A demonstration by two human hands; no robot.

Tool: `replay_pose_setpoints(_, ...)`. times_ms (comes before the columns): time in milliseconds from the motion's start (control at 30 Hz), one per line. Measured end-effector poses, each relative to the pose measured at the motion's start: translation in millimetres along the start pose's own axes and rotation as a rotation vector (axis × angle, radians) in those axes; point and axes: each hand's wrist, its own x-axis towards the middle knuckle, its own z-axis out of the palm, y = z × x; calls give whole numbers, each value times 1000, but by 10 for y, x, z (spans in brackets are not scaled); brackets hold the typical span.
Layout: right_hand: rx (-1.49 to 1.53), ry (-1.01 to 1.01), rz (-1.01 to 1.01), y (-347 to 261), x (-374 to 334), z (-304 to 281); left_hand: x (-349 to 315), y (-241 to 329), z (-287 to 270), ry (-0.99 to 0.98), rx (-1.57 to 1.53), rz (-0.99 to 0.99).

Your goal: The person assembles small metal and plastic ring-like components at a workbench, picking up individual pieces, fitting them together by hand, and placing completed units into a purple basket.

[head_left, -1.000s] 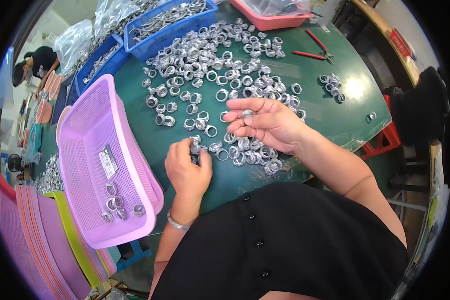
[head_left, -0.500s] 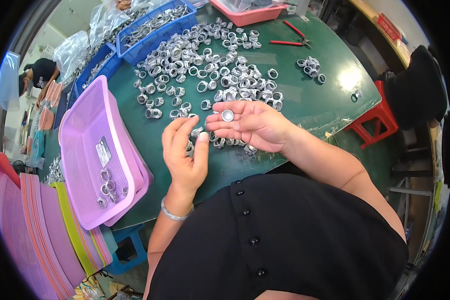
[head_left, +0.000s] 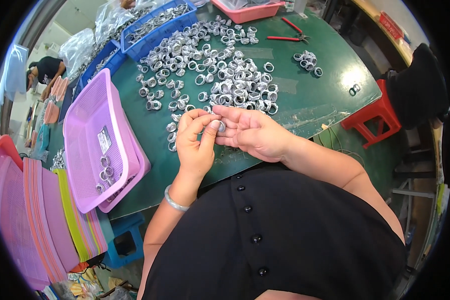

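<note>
At the table's near edge my two hands meet over a small silver ring [head_left: 221, 126]. The thumb and fingers of my left hand [head_left: 195, 142] pinch the ring, and a bracelet circles that wrist. My right hand [head_left: 257, 134] is turned palm up with its fingers stretched out, their tips against the ring and my left fingers. The ring's band is mostly hidden by the fingers. Just beyond my hands spreads a heap of silver rings [head_left: 235, 87], with several loose ones beside my left hand.
A purple mesh basket [head_left: 90, 107] with several rings stands at left, above stacked baskets [head_left: 45, 215]. Blue bins [head_left: 160, 32] of metal pieces and a pink tray [head_left: 247, 14] stand at the back. Red-handled pliers [head_left: 287, 38] and a small ring cluster [head_left: 307, 61] lie right; another person [head_left: 47, 70] bends far left.
My left hand has moved right and up to my right hand and now grips the ring that lay on my right fingers. The view has shifted slightly.
</note>
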Motion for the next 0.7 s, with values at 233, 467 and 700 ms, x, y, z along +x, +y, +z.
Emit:
replay_pose_setpoints(233, -42, 6, -31, 20, -62, -14, -66, -50, 18, -18, -757, -464)
replay_pose_setpoints(467, -298, 13, -58, -109, -174, -123, -41, -73, -30, -86, -1495, -838)
replay_pose_setpoints(700, -478, 110, -56, -215, -264, -307, -112, -94, -103, -68, -1478, -938)
